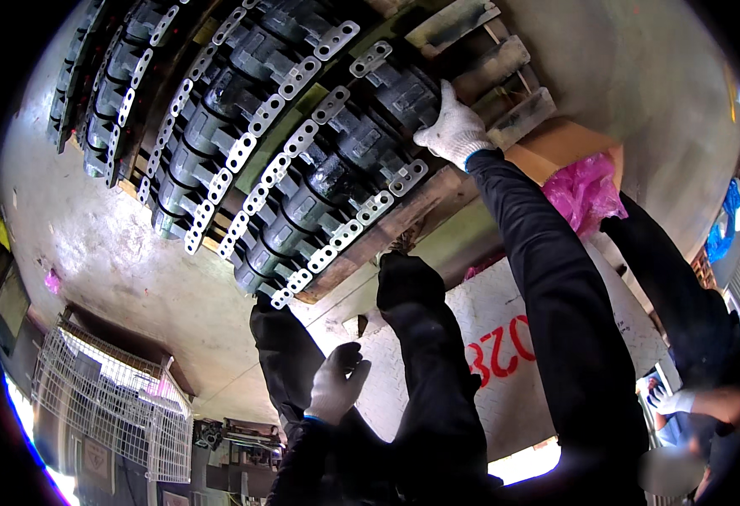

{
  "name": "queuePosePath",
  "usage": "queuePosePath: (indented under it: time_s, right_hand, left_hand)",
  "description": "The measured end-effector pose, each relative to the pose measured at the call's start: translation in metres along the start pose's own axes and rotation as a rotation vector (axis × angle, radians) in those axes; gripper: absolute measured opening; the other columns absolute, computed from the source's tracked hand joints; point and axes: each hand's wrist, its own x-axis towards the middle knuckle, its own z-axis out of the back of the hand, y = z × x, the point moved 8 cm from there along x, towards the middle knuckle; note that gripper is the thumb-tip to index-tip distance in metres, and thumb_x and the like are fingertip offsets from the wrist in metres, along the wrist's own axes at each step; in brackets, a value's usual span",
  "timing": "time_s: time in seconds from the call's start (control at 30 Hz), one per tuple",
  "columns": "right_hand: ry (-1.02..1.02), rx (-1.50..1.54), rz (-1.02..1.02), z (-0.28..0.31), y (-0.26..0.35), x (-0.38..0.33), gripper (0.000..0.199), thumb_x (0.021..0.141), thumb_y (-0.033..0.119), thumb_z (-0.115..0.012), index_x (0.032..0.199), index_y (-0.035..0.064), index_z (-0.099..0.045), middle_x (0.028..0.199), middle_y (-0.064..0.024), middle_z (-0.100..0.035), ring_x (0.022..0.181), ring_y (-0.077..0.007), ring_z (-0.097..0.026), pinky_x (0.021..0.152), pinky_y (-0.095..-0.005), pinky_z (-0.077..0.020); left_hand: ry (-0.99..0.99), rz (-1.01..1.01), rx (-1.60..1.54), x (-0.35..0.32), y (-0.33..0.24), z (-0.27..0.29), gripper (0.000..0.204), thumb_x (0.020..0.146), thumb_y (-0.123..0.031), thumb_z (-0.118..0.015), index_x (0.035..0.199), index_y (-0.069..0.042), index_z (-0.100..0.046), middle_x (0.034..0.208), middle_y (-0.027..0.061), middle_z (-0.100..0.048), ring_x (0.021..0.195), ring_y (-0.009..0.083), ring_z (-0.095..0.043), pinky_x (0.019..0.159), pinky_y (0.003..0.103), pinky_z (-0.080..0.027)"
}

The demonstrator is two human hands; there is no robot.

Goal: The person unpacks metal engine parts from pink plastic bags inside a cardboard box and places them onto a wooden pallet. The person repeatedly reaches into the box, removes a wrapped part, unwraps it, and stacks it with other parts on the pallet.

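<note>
My right hand [454, 131], in a white knit glove, reaches forward to the end of the nearest row. It grips the right end of the last black roller [406, 94], and the glove covers that end. This roller sits slightly apart from the others in its row [307, 202]. Each roller is a dark, ribbed cylinder with pale, drilled metal plates at both ends. My left hand [340, 384], in a white glove with darkened fingertips, hangs above my left thigh. Its fingers are loosely bent and apart, with nothing in them.
More roller rows [218, 110] stand to the left on wooden supports. Wooden pallet slats [517, 118] lie beyond my right hand. A cardboard box [555, 148] with pink plastic film [587, 192] is at right. A wire cage [113, 396] stands lower left. Another person's gloved hand [672, 401] shows lower right.
</note>
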Motion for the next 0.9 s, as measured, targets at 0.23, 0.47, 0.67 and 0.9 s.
queuePosePath:
  time_s: [0.23, 0.47, 0.67, 0.9]
  right_hand:
    - [0.058, -0.079, -0.028, -0.008, 0.0, -0.006, 0.109, 0.074, 0.029, -0.08, 0.158, 0.0033, -0.015, 0.13, -0.0279, -0.062, 0.117, -0.0392, -0.063, 0.102, -0.0434, -0.0503]
    - [0.08, -0.13, -0.017, -0.007, 0.009, -0.004, 0.108, 0.074, 0.031, -0.079, 0.157, 0.0012, -0.017, 0.128, -0.0272, -0.063, 0.117, -0.0386, -0.064, 0.101, -0.0433, -0.0505]
    - [0.067, -0.097, -0.052, -0.011, 0.01, -0.012, 0.11, 0.074, 0.026, -0.081, 0.158, 0.003, -0.014, 0.132, -0.0302, -0.06, 0.121, -0.0416, -0.061, 0.105, -0.0439, -0.0485]
    - [0.134, -0.047, -0.1, -0.016, 0.005, -0.015, 0.111, 0.076, 0.029, -0.08, 0.16, 0.006, -0.012, 0.135, -0.0296, -0.058, 0.125, -0.04, -0.059, 0.107, -0.0434, -0.0469]
  left_hand:
    - [0.054, -0.041, -0.134, -0.004, -0.012, -0.021, 0.034, 0.089, -0.019, -0.075, 0.118, -0.005, -0.065, 0.1, 0.0118, -0.072, 0.093, 0.0234, -0.072, 0.084, 0.035, -0.058]
    - [0.047, -0.044, -0.128, -0.003, -0.021, -0.013, 0.034, 0.091, -0.015, -0.073, 0.122, -0.003, -0.064, 0.101, 0.0113, -0.072, 0.094, 0.0184, -0.071, 0.085, 0.032, -0.056]
    - [0.06, -0.028, -0.182, -0.001, -0.026, -0.014, 0.034, 0.092, -0.013, -0.071, 0.123, -0.002, -0.063, 0.102, 0.0098, -0.072, 0.095, 0.0151, -0.07, 0.086, 0.03, -0.055]
    - [0.045, -0.004, -0.301, 0.0, -0.012, -0.023, 0.031, 0.09, -0.016, -0.073, 0.118, -0.003, -0.066, 0.101, 0.0123, -0.073, 0.095, 0.0199, -0.072, 0.087, 0.033, -0.056]
